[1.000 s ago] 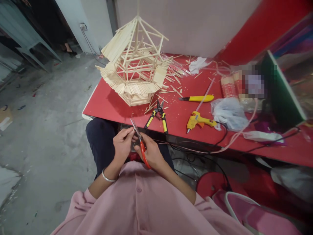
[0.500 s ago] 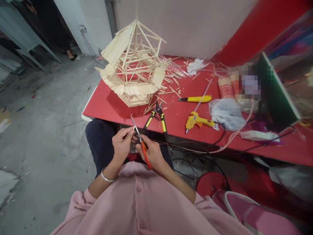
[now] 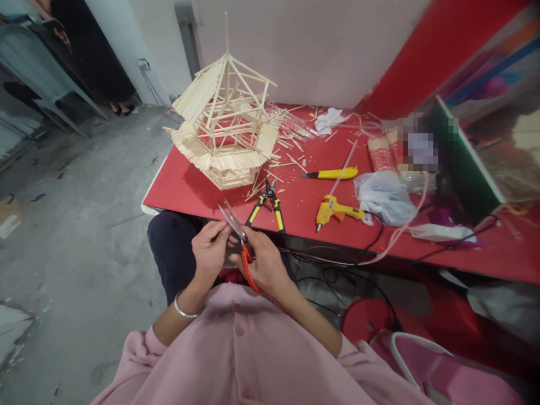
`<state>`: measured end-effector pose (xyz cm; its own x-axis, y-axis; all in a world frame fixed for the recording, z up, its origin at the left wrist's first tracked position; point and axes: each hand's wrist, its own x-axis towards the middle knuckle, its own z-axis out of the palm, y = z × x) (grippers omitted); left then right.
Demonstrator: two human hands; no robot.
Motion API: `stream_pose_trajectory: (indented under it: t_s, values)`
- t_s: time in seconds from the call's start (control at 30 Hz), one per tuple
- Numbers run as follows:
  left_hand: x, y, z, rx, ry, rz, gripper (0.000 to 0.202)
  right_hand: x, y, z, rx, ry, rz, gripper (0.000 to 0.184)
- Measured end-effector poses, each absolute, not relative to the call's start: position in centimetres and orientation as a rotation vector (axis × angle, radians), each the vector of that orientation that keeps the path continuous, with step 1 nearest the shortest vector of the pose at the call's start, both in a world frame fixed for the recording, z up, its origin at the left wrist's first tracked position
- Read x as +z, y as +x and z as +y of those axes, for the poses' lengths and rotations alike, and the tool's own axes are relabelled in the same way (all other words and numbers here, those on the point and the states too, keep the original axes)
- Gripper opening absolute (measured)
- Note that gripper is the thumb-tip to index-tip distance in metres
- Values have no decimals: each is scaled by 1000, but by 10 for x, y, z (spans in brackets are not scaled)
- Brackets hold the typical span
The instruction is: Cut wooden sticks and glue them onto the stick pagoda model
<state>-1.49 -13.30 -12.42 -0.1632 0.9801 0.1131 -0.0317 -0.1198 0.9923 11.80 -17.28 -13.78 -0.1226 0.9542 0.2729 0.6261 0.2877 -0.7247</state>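
My right hand (image 3: pixel 264 260) is closed around the red-handled scissors (image 3: pixel 247 264), whose blades point up and left and stand slightly apart. Close beside the blades, my left hand (image 3: pixel 210 250) pinches a small wooden stick, mostly hidden by the fingers. Both hands are above my lap, at the front edge of the red table (image 3: pixel 177 194). Beyond them on the table stands a pagoda-like model (image 3: pixel 228 129) built of thin wooden sticks, with its roof partly covered. Black-and-yellow pliers (image 3: pixel 267 205) lie with handles spread just past my right hand.
A yellow glue gun (image 3: pixel 335 211), a yellow utility knife (image 3: pixel 333 174) and a plastic bag (image 3: pixel 383 197) lie to the right. Loose sticks (image 3: pixel 297 163) are scattered behind the pliers. Cables hang below the table edge near a red stool (image 3: pixel 371 323). A person (image 3: pixel 93 50) stands at the back left.
The scissor blades have opened a little and turned further left. The stick's pale tip, seen earlier at my left fingertips, is now barely visible. The view has shifted slightly.
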Motion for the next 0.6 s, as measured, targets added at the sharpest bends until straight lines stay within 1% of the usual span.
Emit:
stream_pose_trajectory:
  t_s: [0.1,0.23,0.3,0.6]
  values:
    - [-121,-14,-134,1437,1191,1238,13,-137,118,-173,579,-1405,-1810,63]
    - [-118,-12,-135,1447,1209,1204,12,-134,119,-175,692,-1288,-1751,51]
    - [-118,-11,-135,1452,1224,1195,11,-133,119,-176,715,-1269,-1739,49]
    - [-112,-11,-137,1465,1332,1203,9,-134,119,-177,565,-1429,-1798,58]
